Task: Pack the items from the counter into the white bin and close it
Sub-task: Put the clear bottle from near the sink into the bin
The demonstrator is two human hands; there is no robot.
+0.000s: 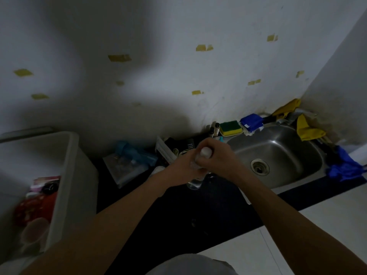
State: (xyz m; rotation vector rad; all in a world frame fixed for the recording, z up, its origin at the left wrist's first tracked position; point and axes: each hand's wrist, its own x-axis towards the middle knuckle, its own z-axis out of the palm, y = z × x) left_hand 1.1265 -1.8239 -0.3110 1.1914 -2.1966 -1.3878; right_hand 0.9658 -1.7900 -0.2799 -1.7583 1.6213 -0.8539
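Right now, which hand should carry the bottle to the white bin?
Left, probably: left hand and right hand both grip the bottle, but the white bin stands on the left side.

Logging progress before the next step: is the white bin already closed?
No, the white bin stands open on the left, with red and pink items showing inside it.

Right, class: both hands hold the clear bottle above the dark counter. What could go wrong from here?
1. The clear bottle is held close to the sink; a slip from the left hand or right hand could drop it there.
2. The right hand sits at the white cap; a loosened cap might leak.
3. The white bin already holds red items, so the bottle may tip on them.
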